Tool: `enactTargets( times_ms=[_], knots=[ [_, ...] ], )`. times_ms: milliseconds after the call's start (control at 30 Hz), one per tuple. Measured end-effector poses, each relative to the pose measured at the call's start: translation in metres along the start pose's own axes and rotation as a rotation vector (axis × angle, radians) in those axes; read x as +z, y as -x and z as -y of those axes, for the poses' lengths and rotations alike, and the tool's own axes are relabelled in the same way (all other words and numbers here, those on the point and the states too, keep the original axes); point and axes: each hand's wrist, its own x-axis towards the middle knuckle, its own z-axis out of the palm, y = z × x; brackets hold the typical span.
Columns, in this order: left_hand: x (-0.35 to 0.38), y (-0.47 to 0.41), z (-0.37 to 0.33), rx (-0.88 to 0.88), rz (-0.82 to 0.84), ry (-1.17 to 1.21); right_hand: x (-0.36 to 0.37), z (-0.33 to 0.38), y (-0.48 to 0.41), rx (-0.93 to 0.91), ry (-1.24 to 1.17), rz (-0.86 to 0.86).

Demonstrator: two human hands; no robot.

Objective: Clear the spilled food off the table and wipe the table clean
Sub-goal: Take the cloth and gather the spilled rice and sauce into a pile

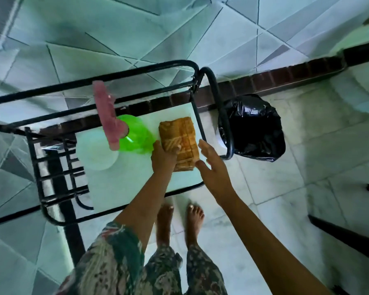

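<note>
The left hand's (164, 156) thumb lies across the top of the cloth (180, 138) and its other fingers bend down over the cloth's left edge, so it holds the folded orange-brown wad at the near corner. The right hand (213, 169) grips nothing: its fingers (203, 145) are straight and spread wide, reaching along the cloth's right side, with the thumb just beside the near right corner (contact there is too blurred to judge). The cloth sits on the glass table (107, 188), close to the right end and almost against the black rail (198, 127) that edges it. Just left of the cloth, and nearly touching the left hand, lies a green plastic vessel (136, 138) with a pink piece (108, 116) sticking out toward the far side; both are smeared, so what they are is unclear. Left of that a pale round dish (96, 154) rests on the glass. Past the rail a curved black tube (221, 111) stands between the table and a black bag (255, 128) on the tiled floor. Below the table's near edge are two bare feet (180, 222) and a patterned garment (115, 265).
</note>
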Motion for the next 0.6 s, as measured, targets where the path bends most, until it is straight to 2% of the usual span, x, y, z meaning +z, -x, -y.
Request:
enactTargets(
  times_ms=[67,167,333,600],
  knots=[
    [0.007,-0.005,-0.001,0.01,-0.047,-0.049,-0.001,0.0,0.0,-0.03,-0.013,0.021],
    [0.009,-0.002,-0.003,-0.015,-0.037,0.077,-0.003,0.003,0.004,-0.045,-0.054,0.026],
    [-0.01,0.036,-0.016,-0.034,0.124,0.383,-0.017,0.027,0.022,-0.121,-0.087,-0.016],
    [-0.085,0.174,-0.075,0.0,0.329,0.69,-0.074,0.111,0.096,-0.253,-0.012,-0.115]
  ],
)
